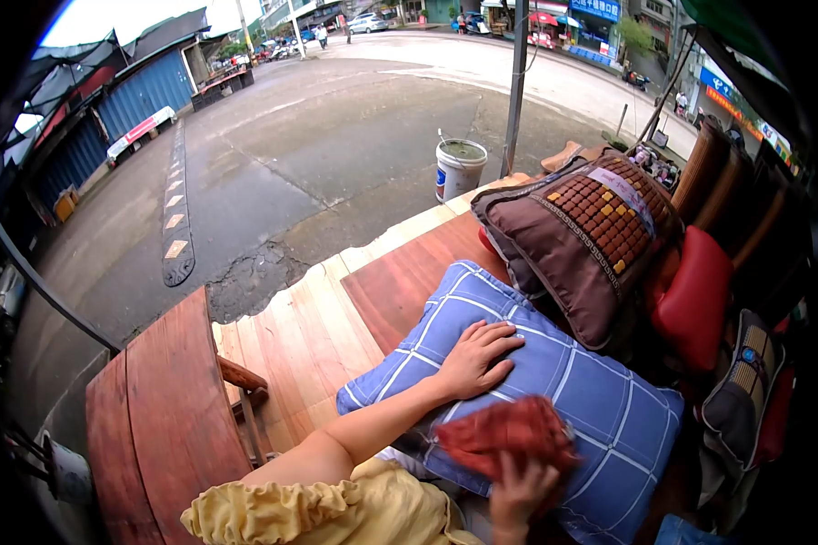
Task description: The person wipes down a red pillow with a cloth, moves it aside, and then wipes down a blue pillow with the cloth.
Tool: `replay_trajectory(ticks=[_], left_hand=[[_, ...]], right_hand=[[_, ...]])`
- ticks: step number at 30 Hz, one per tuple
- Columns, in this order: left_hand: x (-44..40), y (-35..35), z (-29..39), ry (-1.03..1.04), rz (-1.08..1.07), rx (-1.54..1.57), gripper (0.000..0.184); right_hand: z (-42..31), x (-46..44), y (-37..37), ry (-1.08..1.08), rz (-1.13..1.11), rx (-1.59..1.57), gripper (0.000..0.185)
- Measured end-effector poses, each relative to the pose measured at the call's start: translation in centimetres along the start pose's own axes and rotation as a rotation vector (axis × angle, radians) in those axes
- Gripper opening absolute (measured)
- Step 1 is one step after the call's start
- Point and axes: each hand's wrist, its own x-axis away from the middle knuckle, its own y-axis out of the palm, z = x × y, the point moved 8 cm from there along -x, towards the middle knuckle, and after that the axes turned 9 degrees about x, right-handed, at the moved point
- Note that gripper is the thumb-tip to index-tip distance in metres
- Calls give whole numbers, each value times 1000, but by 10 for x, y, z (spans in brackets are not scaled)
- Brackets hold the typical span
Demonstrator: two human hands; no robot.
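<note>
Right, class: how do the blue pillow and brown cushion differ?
The blue pillow has a white grid; the brown cushion has a panel of small tiles. The left hand rests on the blue pillow, while no hand touches the brown cushion. Both look padded.

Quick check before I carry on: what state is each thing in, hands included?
Blue pillow: plump, lying down
Red cloth: bunched, blurred
Left hand: open on blue pillow
Right hand: closed on red cloth
Brown pillow: plump, tilted
Bucket: upright, lidless, nearly full
</note>
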Motion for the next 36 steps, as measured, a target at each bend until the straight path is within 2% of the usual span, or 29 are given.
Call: replay_trajectory(ticks=[3,4,5,7,8,10,11,14,15,16,17,18,19,22,23,26,28,30,32,34,36], left_hand=[[-1,0,2,-15,-4,24,43],[-1,0,1,-17,-3,29,43],[-2,0,1,-15,0,23,43],[-2,2,2,-11,-4,26,43],[-1,1,3,-11,-5,19,43],[-2,3,4,-9,-4,12,43],[-1,3,5,-1,8,15,43],[-1,3,7,4,25,-13,43],[-1,3,8,4,30,-42,43],[-1,4,9,6,27,-43,43],[-1,4,10,9,31,-52,43],[-2,5,10,16,33,-60,43],[-3,5,12,25,27,-59,43],[-2,7,3,5,19,-95,41],[-1,9,-2,14,16,-105,41],[5,13,-19,67,-6,-144,43],[-3,1,2,-20,-1,-25,43],[-5,2,6,-25,-8,-10,43],[-4,0,7,-26,4,-9,42],[-3,1,6,-28,5,-1,43],[-2,1,10,-18,7,-16,43]], right_hand=[[72,17,-34,317,189,-37,38],[104,44,-35,391,128,101,38],[151,80,-33,516,278,-43,44],[182,93,-54,714,414,-195,41],[191,94,-71,786,401,-202,30],[197,92,-92,662,394,263,25],[197,91,-94,598,402,286,26],[187,70,-103,642,373,201,33],[189,71,-97,668,369,200,47],[221,88,-65,569,345,128,37],[191,57,-61,468,259,186,39],[140,10,-61,477,146,123,41],[96,-29,-54,284,112,142,38],[15,-68,-14,28,-109,125,48],[-2,-74,-9,4,-162,95,46],[1,-85,-10,-53,-88,78,42],[38,-87,-22,63,-139,119,31],[95,-76,-34,193,-150,244,33],[159,-57,-56,418,-171,352,36],[239,-13,-61,588,-198,336,34],[310,45,-51,658,-212,353,32]])
